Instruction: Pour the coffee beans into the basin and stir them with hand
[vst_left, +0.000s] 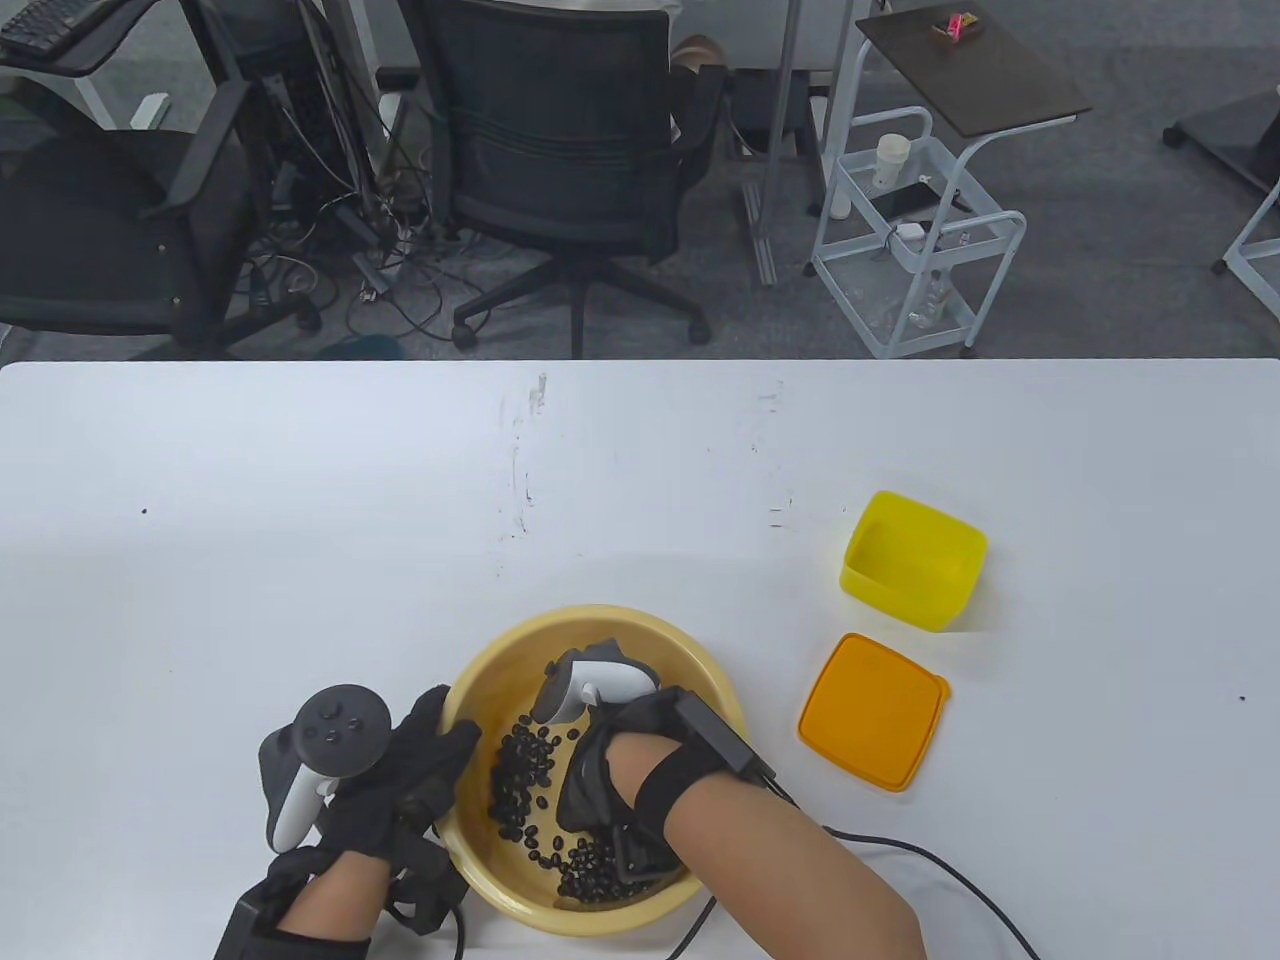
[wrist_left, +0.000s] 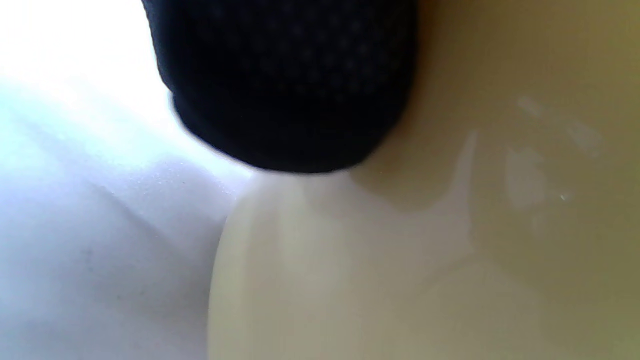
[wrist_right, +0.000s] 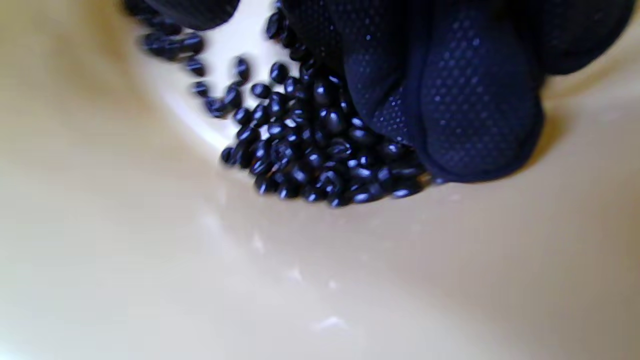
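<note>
Beans in basin | right hand among them | left hand on rim

Left hand flat, fingers straight; right hand palm-down, fingers lowered.

No readable text, labels, brands or numbers on anything in view

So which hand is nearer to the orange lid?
The right hand: it is inside the basin, just left of the orange lid. The left hand rests on the basin's far-left rim.
</note>
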